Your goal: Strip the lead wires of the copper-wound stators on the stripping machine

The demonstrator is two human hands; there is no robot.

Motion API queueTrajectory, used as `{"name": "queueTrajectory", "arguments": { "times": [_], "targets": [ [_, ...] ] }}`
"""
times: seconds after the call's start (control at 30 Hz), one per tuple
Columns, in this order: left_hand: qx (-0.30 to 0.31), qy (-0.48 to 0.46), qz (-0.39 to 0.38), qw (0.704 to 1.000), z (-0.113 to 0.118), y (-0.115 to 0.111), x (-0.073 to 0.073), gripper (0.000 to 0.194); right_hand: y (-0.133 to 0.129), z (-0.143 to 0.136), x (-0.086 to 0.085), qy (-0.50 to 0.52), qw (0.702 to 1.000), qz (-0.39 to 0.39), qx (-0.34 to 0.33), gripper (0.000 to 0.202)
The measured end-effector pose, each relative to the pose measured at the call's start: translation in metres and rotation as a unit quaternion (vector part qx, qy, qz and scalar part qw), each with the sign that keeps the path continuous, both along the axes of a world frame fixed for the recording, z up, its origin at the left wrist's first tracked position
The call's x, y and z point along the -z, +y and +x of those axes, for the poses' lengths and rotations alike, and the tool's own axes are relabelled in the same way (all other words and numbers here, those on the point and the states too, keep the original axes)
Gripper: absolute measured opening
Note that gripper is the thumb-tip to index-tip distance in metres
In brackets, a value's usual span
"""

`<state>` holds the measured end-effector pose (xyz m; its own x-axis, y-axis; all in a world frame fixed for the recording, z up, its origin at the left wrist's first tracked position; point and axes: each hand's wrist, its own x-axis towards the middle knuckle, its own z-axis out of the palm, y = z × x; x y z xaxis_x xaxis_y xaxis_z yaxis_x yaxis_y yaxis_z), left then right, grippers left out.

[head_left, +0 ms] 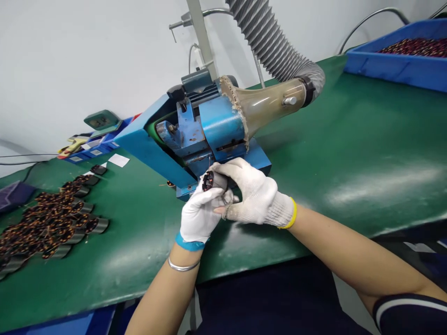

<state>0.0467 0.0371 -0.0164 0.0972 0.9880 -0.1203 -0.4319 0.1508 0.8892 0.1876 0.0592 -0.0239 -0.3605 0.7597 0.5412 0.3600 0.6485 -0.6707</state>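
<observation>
A motor stator (219,181), a grey metal cylinder with dark insulation and copper windings at its end, is held between both gloved hands. My left hand (200,211), in a white glove with a blue cuff, grips it from below and the left. Over its right side curl the fingers of my right hand (253,190), in a knitted glove with a yellow hem. The wound end faces left, and a thin wire sticks up from it. Just behind the hands stands a blue motor-driven machine (221,123) with a slot low in its cover.
Many similar stators (59,218) lie massed on the green table (349,153) at left. A translucent funnel (272,104) and grey corrugated hose (272,42) run from the machine. Back right, a blue crate (394,70) holds small reddish parts; blue bins (92,151) stand back left.
</observation>
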Motion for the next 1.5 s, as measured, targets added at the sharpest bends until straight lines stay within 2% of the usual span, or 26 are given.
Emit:
{"name": "queueTrajectory", "arguments": {
  "times": [0.1, 0.2, 0.27, 0.33, 0.4, 0.53, 0.73, 0.9, 1.03, 1.13, 1.23, 1.37, 1.5],
  "targets": [
    [-0.023, -0.027, -0.013, 0.999, 0.002, 0.002, 0.0, 0.008, 0.001, -0.001, 0.001, -0.057, 0.997, 0.009, 0.056, 0.069],
    [-0.024, -0.02, -0.014, 0.999, 0.006, 0.003, 0.001, 0.015, 0.0, 0.0, 0.0, -0.068, 0.993, 0.004, 0.095, 0.055],
    [-0.03, 0.002, 0.007, 1.0, 0.01, 0.004, 0.002, 0.029, 0.001, 0.002, -0.003, -0.075, 0.992, 0.012, 0.098, 0.05],
    [-0.052, 0.027, 0.037, 0.998, 0.014, 0.006, 0.003, 0.043, 0.003, 0.006, -0.006, -0.076, 0.991, 0.022, 0.106, 0.048],
    [-0.077, 0.048, 0.06, 0.994, 0.02, 0.011, 0.003, 0.048, 0.008, 0.009, -0.006, -0.059, 0.991, 0.03, 0.114, 0.047],
    [-0.106, 0.069, 0.106, 0.986, 0.031, 0.023, 0.002, 0.049, 0.02, 0.014, -0.001, 0.001, 0.991, 0.055, 0.125, 0.05],
    [-0.098, 0.058, 0.126, 0.985, 0.043, 0.039, -0.002, 0.046, 0.029, 0.017, 0.0, 0.037, 0.988, 0.063, 0.137, 0.047],
    [-0.072, 0.065, 0.124, 0.987, 0.036, 0.03, -0.001, 0.043, 0.022, 0.015, 0.0, 0.023, 0.986, 0.074, 0.149, 0.049],
    [-0.019, 0.047, 0.078, 0.996, 0.013, 0.011, 0.004, 0.052, 0.011, 0.009, 0.0, -0.048, 0.987, 0.113, 0.1, 0.047],
    [-0.011, 0.016, 0.026, 0.999, -0.005, 0.005, 0.01, 0.056, 0.006, 0.004, 0.0, -0.088, 0.986, 0.137, 0.045, 0.049],
    [-0.011, -0.005, 0.001, 1.0, -0.013, 0.006, 0.013, 0.058, 0.006, 0.002, 0.0, -0.092, 0.985, 0.148, 0.014, 0.05],
    [0.01, -0.015, -0.002, 1.0, -0.012, 0.005, 0.008, 0.06, 0.008, 0.004, 0.0, -0.068, 0.985, 0.159, -0.008, 0.049],
    [0.069, -0.049, 0.042, 0.996, -0.012, -0.002, -0.001, 0.067, 0.009, 0.005, 0.002, -0.007, 0.99, 0.133, -0.035, 0.049]
  ]
}}
